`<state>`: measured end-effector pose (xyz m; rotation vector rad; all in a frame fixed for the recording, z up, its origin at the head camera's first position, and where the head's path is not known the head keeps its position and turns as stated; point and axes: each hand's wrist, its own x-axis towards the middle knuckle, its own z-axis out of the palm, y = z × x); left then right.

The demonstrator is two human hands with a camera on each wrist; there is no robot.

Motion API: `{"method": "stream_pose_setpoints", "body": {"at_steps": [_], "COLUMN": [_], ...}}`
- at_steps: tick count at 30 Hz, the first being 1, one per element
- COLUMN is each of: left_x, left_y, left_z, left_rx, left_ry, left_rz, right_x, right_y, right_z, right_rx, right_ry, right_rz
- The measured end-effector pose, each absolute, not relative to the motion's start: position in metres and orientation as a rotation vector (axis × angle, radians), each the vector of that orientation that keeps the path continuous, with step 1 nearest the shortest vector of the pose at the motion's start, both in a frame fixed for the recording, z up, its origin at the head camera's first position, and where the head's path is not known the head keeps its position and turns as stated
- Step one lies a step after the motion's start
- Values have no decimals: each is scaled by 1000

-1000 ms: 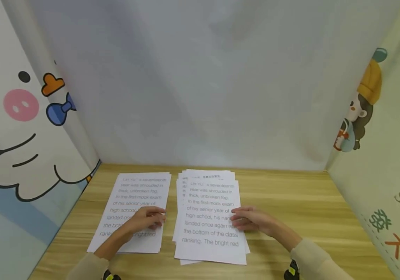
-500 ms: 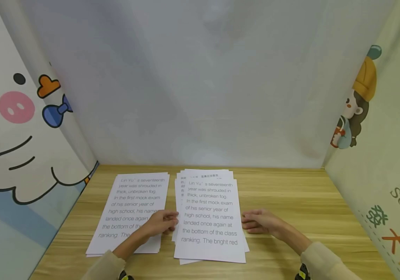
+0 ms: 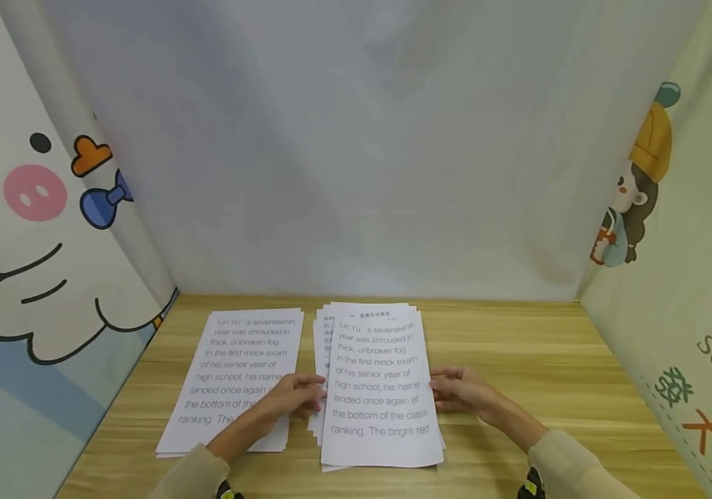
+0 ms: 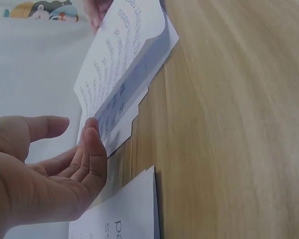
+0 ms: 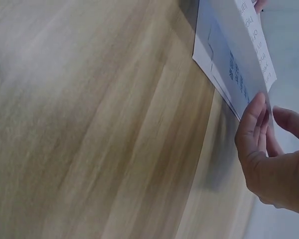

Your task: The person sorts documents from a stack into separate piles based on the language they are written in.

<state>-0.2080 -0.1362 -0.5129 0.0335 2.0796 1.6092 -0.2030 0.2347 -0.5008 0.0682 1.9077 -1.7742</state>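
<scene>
A printed sheet of paper [image 3: 381,409] with large English text bows up off the right-hand stack, its underside showing in both wrist views. At its left edge is my left hand [image 3: 294,395]. In the left wrist view the fingertips [image 4: 93,142] meet that edge while the thumb stands apart from them. My right hand [image 3: 465,391] pinches the opposite edge between thumb and fingers, seen in the right wrist view. Beneath lies an uneven stack of papers [image 3: 326,339], the top one bearing Chinese print, mostly covered by the raised sheet.
Another paper stack [image 3: 244,360] with the same English text lies to the left, partly under my left forearm in the head view. The wooden table [image 3: 518,346] meets a pale back wall [image 3: 356,173]. Cartoon-printed panels [image 3: 38,277] stand at both sides.
My left hand has moved right from over the left stack to the sheet's left edge. The right hand moved off the sheet, then back to its edge. The top sheet has lifted and shifted slightly right.
</scene>
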Motion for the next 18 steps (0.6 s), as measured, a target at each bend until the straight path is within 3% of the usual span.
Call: {"method": "stream_pose_setpoints", "body": {"at_steps": [18], "left_x": [-203], "left_y": [-124], "left_z": [-517], "left_rx": [16], "left_ry": [2066], "left_rz": [1642], "right_x": [-197], "right_y": [232], "right_z": [-505], "right_rx": [22], "right_ry": [1892], "right_rz": [-1794]}}
